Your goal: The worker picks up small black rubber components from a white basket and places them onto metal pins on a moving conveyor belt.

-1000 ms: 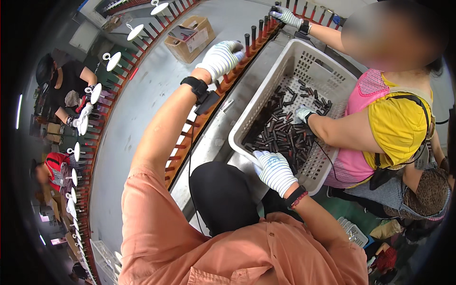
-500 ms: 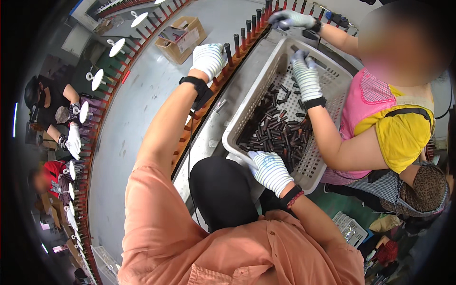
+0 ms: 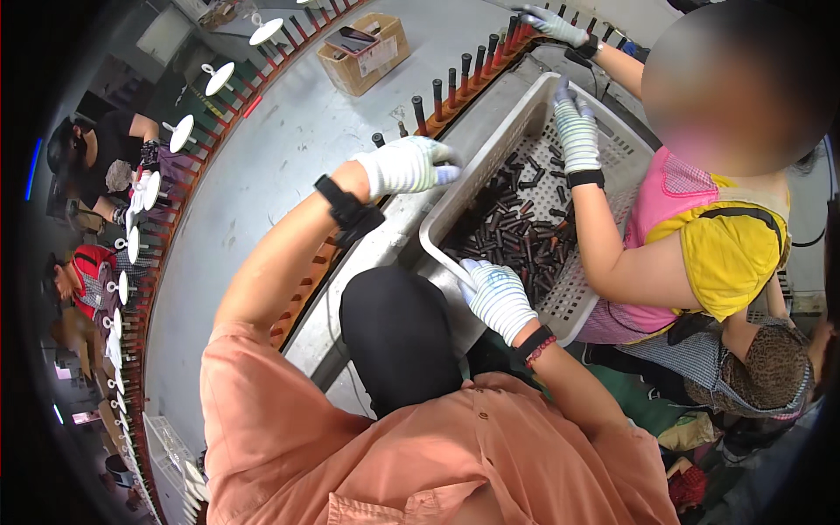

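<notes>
White-striped gloved right hand [image 3: 500, 297] clamped on grey perforated plastic basket [image 3: 503, 144]

Inside the basket, just beyond this hand, many small black tubes [image 3: 516, 238] lie in a heap. To its left, the white-striped gloved left hand [image 3: 407, 166] hangs near the rim; whether it holds something, I cannot tell. Beyond it, upright black-and-red posts [image 3: 437, 98] stand in a row.

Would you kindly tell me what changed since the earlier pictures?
The left hand drew back from the peg row toward the crate. The co-worker's nearer hand left the black tubes for the crate's far end. The right hand stayed at the crate's rim.
</notes>
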Action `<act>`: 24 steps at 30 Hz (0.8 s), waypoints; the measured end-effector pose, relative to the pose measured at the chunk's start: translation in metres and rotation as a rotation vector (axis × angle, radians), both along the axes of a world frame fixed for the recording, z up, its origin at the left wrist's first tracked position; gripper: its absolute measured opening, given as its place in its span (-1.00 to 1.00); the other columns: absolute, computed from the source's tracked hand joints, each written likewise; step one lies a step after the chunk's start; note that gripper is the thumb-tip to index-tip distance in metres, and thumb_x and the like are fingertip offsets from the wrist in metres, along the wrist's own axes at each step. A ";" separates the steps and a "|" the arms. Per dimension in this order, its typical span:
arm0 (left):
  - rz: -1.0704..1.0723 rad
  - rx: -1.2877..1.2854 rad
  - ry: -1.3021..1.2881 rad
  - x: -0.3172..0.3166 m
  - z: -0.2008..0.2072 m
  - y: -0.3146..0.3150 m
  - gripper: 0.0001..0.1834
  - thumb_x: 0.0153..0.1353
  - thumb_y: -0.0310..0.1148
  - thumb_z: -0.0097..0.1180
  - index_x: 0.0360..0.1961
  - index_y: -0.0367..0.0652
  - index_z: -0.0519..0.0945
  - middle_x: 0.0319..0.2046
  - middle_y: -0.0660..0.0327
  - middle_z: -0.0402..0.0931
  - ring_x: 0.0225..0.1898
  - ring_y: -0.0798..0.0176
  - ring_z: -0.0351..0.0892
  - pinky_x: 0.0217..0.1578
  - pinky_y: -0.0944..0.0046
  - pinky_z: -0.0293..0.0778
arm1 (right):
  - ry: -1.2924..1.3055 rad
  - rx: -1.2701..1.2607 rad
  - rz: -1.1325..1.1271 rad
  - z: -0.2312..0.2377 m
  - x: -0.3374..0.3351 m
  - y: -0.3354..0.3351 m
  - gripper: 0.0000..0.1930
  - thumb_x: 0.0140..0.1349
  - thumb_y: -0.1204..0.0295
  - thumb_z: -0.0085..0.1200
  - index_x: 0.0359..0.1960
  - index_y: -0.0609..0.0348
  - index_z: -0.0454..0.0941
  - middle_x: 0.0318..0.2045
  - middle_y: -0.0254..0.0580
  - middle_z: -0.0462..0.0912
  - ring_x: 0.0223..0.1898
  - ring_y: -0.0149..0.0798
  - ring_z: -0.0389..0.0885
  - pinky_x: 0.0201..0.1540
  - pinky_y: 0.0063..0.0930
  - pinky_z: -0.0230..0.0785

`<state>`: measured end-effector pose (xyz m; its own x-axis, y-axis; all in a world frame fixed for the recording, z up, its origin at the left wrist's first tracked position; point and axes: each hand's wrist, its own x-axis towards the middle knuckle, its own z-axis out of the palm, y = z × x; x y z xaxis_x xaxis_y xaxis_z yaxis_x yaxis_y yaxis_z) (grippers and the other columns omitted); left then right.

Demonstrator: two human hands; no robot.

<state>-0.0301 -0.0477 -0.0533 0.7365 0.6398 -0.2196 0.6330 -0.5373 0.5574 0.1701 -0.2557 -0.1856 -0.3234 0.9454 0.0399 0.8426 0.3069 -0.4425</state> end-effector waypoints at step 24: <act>1.154 -0.305 -0.723 -0.194 -0.056 -0.360 -0.52 0.58 -0.08 -0.02 0.25 -0.23 0.62 0.01 0.07 0.72 0.04 0.23 0.68 0.17 0.20 0.52 | 0.691 0.055 -0.148 0.029 -0.042 0.192 -0.43 0.35 0.45 0.10 0.41 0.27 0.40 0.19 0.10 0.64 0.18 -0.10 0.60 0.33 -0.28 0.38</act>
